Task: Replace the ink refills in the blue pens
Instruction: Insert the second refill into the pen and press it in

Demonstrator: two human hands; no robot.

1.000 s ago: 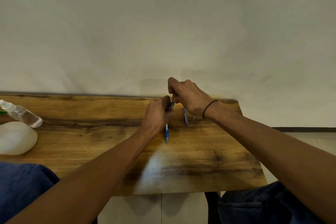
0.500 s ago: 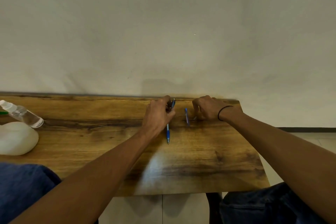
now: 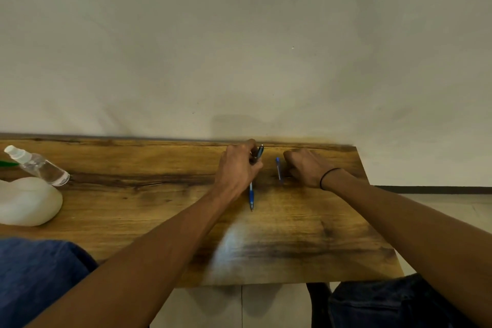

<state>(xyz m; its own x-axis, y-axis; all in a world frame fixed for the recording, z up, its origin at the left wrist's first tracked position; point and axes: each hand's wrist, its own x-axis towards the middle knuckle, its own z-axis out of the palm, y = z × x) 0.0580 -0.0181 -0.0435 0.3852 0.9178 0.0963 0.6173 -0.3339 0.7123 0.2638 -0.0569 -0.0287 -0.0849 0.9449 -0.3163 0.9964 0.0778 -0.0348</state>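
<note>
Since a second ago the right hand (image 3: 306, 168) has dropped from beside the left hand (image 3: 237, 170) down onto the table (image 3: 159, 210), a little to the right; the left hand has barely shifted.

Nearest, both forearms stretch forward from the lap, over the table's front edge, converging toward the far side. A pen (image 3: 251, 196) lies on the wood pointing back at the person, its tip free and its far end running under the left hand. That hand is knuckles-up, fingers curled shut around a dark pen piece (image 3: 259, 152) whose end pokes out past the thumb toward the wall. Just right of it a second blue pen (image 3: 278, 169) lies apart from both hands. The right hand rests on the table beside this pen, fingers folded under in a loose fist; whether they pinch anything I cannot tell. A black band (image 3: 328, 176) circles that wrist.

Far left, a white lump (image 3: 26, 201) sits with a clear bottle (image 3: 40, 166) lying behind it.
</note>
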